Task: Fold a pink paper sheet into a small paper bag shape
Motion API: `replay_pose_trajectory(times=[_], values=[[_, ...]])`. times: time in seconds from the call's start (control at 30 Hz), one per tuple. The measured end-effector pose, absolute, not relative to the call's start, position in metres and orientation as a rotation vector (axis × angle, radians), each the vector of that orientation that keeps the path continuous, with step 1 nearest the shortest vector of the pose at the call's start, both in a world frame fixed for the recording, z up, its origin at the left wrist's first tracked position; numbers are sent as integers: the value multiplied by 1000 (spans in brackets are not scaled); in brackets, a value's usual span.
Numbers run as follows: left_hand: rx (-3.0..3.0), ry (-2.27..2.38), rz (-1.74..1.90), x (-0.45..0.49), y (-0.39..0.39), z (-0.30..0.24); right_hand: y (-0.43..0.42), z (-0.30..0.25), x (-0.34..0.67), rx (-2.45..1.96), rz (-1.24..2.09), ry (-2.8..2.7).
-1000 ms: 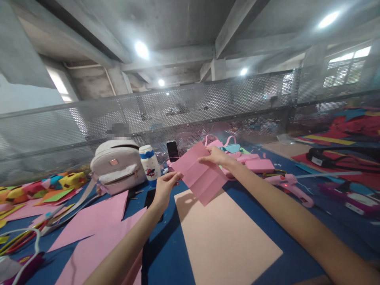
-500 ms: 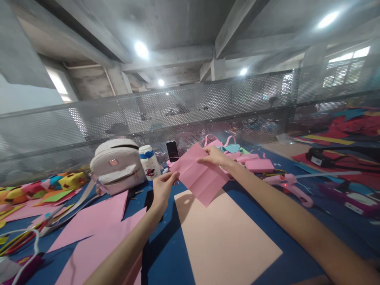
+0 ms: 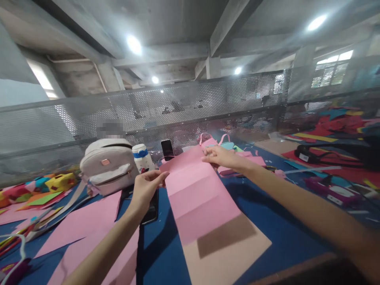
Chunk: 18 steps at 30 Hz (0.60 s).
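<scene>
A wide blue counter fills the lower view, backed by a perforated metal screen. A pale peach sheet lies flat on the middle of the counter, and loose pink sheets lie to its left. Above the peach sheet, a long pink paper sheet with crosswise fold creases is held up by its far end and slopes down toward the viewer. Its near end reaches over the peach sheet, though whether the two touch cannot be told. A white backpack stands at the left near the screen. The left hand pinches the paper's upper left edge between thumb and fingers. The right hand pinches its upper right edge the same way. A white bottle stands just beside the backpack, and a dark phone stands upright behind the paper.
</scene>
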<state>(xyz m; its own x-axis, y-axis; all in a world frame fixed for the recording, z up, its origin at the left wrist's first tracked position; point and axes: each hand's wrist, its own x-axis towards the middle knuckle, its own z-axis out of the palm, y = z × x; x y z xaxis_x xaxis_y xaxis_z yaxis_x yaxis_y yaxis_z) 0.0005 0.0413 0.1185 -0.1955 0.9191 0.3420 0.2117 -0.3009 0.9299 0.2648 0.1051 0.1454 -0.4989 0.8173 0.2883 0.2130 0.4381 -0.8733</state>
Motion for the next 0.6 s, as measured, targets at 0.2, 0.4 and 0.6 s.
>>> replay_pose_trajectory(times=[0.2,0.4,0.6], values=[[1481,1398,1179,5,27,85,78,100,282,-1092,874,-2194],[1570,1420,963,13,51,42,57,55,272,-902,254,-2554],[1823,1439,840,9,64,33,41,43,266,-698,588,-2953]])
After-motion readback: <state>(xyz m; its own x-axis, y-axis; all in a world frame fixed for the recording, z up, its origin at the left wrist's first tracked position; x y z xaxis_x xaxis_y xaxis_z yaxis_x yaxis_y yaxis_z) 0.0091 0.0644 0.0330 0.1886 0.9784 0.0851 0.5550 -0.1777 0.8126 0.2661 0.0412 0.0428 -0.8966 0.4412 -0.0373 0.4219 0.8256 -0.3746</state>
